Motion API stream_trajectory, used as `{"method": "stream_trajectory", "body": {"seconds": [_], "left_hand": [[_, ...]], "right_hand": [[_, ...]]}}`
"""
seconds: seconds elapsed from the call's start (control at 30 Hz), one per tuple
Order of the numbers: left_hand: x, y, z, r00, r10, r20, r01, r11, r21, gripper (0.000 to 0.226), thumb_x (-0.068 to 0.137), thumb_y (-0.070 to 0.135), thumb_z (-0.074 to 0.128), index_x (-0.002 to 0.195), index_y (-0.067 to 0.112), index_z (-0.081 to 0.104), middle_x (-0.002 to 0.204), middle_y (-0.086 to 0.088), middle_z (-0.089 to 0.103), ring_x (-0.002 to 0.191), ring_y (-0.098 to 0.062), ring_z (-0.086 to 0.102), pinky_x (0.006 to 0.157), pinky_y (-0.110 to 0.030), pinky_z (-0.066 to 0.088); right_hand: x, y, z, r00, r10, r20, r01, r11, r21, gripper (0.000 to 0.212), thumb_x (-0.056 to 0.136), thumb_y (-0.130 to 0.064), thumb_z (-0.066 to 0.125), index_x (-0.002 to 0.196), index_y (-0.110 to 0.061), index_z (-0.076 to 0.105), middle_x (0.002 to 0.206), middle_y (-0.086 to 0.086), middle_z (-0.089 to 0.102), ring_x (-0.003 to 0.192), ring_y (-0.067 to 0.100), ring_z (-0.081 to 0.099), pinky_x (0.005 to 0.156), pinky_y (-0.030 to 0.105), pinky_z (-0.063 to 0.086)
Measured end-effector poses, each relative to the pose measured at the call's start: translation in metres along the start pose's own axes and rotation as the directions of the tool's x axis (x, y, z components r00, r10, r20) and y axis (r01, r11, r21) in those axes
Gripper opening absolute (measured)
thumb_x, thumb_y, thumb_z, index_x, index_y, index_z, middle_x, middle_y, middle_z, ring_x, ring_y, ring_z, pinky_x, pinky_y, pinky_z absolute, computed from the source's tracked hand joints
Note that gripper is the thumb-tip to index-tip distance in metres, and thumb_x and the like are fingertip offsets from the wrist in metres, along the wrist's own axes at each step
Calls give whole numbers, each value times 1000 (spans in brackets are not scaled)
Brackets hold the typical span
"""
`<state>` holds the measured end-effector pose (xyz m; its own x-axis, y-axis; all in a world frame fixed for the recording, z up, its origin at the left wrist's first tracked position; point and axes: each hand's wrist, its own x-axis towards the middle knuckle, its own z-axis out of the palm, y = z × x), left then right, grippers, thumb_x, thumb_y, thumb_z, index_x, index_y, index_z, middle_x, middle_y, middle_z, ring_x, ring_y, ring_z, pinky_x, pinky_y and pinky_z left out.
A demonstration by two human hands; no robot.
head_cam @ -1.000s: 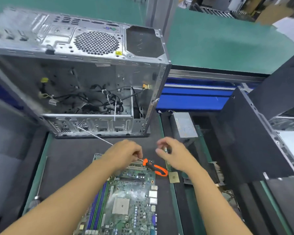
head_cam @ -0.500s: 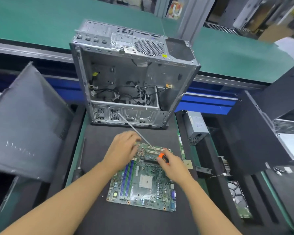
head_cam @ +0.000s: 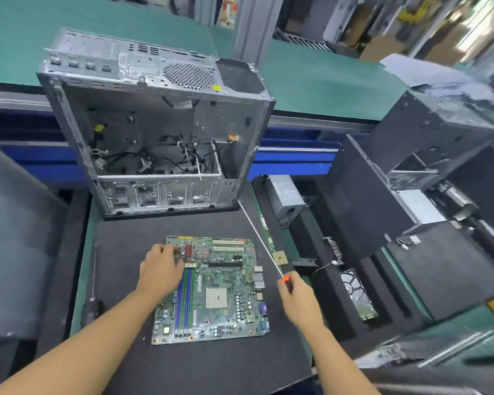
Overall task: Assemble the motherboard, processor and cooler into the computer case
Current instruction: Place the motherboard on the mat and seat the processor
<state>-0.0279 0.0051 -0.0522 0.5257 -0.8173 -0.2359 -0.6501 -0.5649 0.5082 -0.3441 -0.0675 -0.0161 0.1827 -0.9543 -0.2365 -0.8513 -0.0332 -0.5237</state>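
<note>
The motherboard (head_cam: 211,289) is lying flat on the dark table (head_cam: 126,366) at lower centre, below the open computer case (head_cam: 154,124). The left hand (head_cam: 161,270) is covering its upper-left corner with fingers bent, and whether it is gripping cannot be told. Right of the board, the right hand (head_cam: 297,300) is clutching a screwdriver (head_cam: 257,232), its handle mostly hidden.

We look across a bench (head_cam: 325,81) topped in green matting, with a black foam pad (head_cam: 211,366) laid over its near part. A silver rail (head_cam: 311,121) runs along the front edge of the far green strip, and a blue band (head_cam: 291,163) sits just under it. A grey metal post (head_cam: 254,29) rises behind the bench. Beyond it we see blurred brown cardboard boxes (head_cam: 382,47), and bright light (head_cam: 479,24) washes the upper right corner.
</note>
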Motion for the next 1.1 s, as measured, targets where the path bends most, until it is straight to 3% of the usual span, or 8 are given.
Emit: {"method": "stream_trajectory", "body": {"seconds": [0.17,0.3,0.43,0.6,0.9,1.1], "left_hand": [[1,28,12,988,126,-84,-122,991,55,25,96,29,53,117,20,62,128,-4,52,117,-28,48,96,-44,43],[1,40,23,990,124,-69,-123,992,23,30,95,27,54,123,20,62,129,-1,51,123,-22,44,102,-44,41],[-1,49,28,989,130,-69,-129,991,30,28,96,27,53,122,20,60,131,1,49,122,-20,43,101,-42,38],[-3,62,28,975,189,-115,-193,981,-32,20,96,25,56,115,21,61,127,1,51,115,-20,49,99,-41,37],[-4,83,37,978,202,-54,-204,978,-45,23,95,21,58,118,17,60,125,-2,51,121,-22,44,104,-44,38],[-3,84,35,974,220,-58,-223,973,-59,23,95,21,57,118,19,60,126,1,52,122,-20,45,105,-44,36]], "right_hand": [[0,27,7,997,63,-47,-64,998,-5,16,103,-32,50,90,-23,50,87,-4,59,75,13,56,66,33,45],[9,32,13,985,132,-112,-130,991,24,16,103,-31,51,92,-20,51,96,-3,50,77,12,52,68,29,39],[16,37,20,977,169,-132,-169,986,8,17,104,-31,50,94,-18,51,95,-3,50,82,16,54,70,29,45],[9,63,19,968,163,-189,-189,973,-130,19,103,-40,48,102,-22,54,96,-7,50,89,12,54,72,27,49],[10,85,14,989,98,-111,-118,974,-191,24,102,-42,49,119,-25,52,110,-6,48,102,13,51,73,23,44],[12,103,-2,983,136,-123,-149,984,-99,18,104,-34,49,119,-29,56,109,-10,55,93,14,59,69,30,42]]}}
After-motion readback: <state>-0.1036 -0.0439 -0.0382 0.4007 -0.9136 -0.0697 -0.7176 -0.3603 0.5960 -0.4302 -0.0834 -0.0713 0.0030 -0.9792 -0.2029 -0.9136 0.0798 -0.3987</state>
